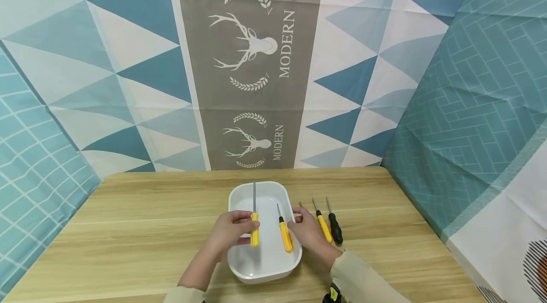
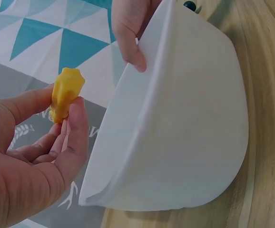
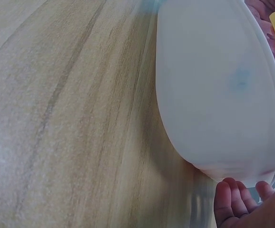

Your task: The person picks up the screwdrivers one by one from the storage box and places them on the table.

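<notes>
My left hand (image 1: 228,232) pinches the yellow handle of a screwdriver (image 1: 254,235) between thumb and fingers, over the left side of a white container (image 1: 264,276). Its metal shaft points away, toward the container's far end. In the left wrist view the yellow screwdriver handle (image 2: 67,91) shows end-on beside the container's rim. With the thumb over the rim and the fingers outside, my right hand (image 1: 311,232) holds the container's right wall. A second screwdriver (image 1: 285,236), yellow with a black collar, lies inside the container, tip pointing away.
Right of the container, a yellow-handled screwdriver (image 1: 324,228) and a black-handled screwdriver (image 1: 335,231) lie side by side on the wooden table (image 1: 149,246). Another shaft tip shows beside my right fingers. A patterned cloth backdrop (image 1: 248,80) stands behind the table.
</notes>
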Demonstrator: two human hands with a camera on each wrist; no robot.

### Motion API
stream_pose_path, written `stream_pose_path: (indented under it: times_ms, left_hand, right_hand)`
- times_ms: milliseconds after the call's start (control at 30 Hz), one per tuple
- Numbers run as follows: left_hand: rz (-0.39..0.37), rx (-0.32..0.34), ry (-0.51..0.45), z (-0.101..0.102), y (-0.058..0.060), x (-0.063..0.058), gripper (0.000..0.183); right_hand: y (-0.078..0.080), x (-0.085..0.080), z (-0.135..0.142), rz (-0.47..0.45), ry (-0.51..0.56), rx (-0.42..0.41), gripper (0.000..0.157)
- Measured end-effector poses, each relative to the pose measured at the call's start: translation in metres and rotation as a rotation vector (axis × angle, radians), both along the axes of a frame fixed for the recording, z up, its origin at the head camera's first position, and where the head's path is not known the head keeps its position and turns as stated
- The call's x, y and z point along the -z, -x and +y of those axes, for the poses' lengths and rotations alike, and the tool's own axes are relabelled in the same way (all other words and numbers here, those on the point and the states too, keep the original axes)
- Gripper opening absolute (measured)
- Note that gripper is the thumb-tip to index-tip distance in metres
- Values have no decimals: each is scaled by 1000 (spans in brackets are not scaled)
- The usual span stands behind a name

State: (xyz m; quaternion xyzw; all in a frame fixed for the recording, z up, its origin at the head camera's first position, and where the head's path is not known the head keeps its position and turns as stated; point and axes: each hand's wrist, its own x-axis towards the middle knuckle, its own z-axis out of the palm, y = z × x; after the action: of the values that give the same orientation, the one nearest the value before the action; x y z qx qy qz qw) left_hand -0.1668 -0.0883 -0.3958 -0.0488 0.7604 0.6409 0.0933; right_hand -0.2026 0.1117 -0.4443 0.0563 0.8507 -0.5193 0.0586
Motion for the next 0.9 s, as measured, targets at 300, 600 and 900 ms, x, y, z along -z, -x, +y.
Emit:
stream_pose_path:
  times_ms: [300, 600, 900]
  left_hand:
    - [26, -41, -23, -16, -1, 0, 42]
    - [29, -78, -42, -40, -3, -1, 44]
    - [22, -95, 3, -72, -9, 6, 51]
  right_hand:
    - [0, 0, 0, 3, 8, 0, 43]
    - [1, 1, 0, 36, 6, 5, 50]
    - [2, 3, 2, 93, -11, -40, 52]
